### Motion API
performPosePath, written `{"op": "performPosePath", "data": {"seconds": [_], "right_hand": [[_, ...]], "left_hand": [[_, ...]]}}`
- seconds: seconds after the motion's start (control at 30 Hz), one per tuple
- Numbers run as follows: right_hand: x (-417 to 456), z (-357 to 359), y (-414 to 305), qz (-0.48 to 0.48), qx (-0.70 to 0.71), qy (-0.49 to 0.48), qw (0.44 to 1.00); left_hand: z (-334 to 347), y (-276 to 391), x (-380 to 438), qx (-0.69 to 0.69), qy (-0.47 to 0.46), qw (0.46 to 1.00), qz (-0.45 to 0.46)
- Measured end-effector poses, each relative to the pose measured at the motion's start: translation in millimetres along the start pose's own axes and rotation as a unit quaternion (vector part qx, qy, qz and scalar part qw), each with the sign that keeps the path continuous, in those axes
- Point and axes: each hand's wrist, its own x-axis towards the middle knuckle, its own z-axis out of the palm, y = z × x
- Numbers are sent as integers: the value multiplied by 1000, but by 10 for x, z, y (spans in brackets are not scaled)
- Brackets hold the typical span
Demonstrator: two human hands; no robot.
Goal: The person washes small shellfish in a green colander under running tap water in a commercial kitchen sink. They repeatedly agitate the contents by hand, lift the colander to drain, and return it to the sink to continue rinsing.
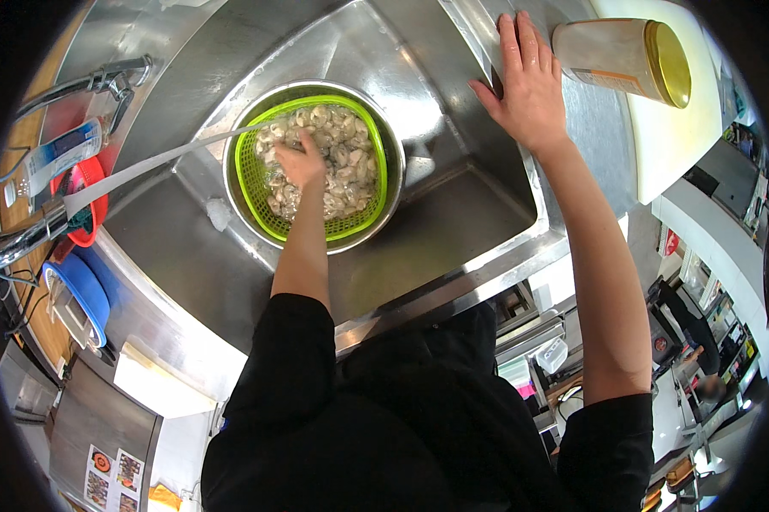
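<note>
In the stainless steel sink stands a round metal bowl (pixel 394 201) with a green plastic colander (pixel 377 208) inside it. The colander holds a heap of shucked oysters (pixel 349 166) in water. My left hand (pixel 301 160) is among them at the left part of the heap, its fingertips partly hidden, so its grip cannot be told. A stream of water (pixel 160 155) from the faucet (pixel 23 237) runs into the colander. My right hand (pixel 530 83) rests flat on the sink's right rim, fingers spread and holding nothing, beside a jar with a gold lid (pixel 669 64).
A white cutting board (pixel 672 137) lies beyond the jar at right. Left of the sink are a plastic bottle (pixel 64 157), a red basket (pixel 96 217) with scouring pads and a blue basin (pixel 90 288). Another person (pixel 692 326) is far off at the right.
</note>
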Motion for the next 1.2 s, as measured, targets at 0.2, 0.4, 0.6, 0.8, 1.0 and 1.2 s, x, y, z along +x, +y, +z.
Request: {"op": "performPosePath", "data": {"seconds": [0.2,0.4,0.6,0.8,1.0,1.2], "right_hand": [[83,-156,-109,40,26,-58,997],[-11,15,32,4,-6,5,1000],[-18,69,44,-7,1,7,1000],[18,8,-12,0,-5,1,1000],[81,-137,-71,46,8,-95,994],[98,-167,-92,52,18,-103,993]], "left_hand": [[-103,211,-634,-64,-197,963,173],[-325,-123,-816,88,-266,892,354],[-637,-239,264,171,-37,915,363],[-353,-213,742,197,-100,919,326],[-224,-159,158,204,-151,890,380],[-714,-626,-397,187,-290,804,485]]}}
